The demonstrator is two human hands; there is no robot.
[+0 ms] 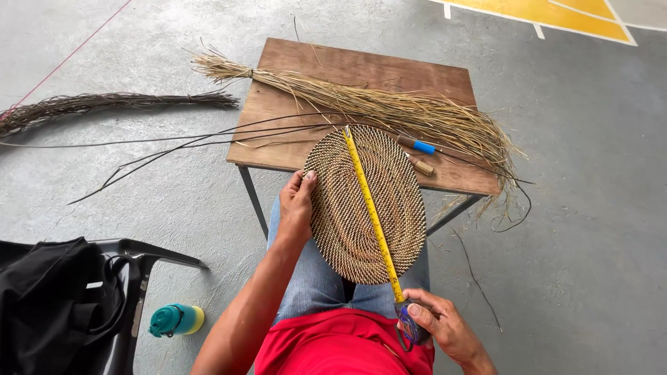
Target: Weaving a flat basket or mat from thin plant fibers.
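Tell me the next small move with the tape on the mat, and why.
Probably press the tape flat at its far tip. It runs the long way across the oval mat, but only the right hand holds it, at the case by the near edge; the left hand grips the mat's left rim, so the far tip lies loose.

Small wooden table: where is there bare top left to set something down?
The small wooden table is bare at its left front corner and along the far edge. The straw bundle, dark reed stems, oval woven mat and blue-handled tool crowd the middle and right.
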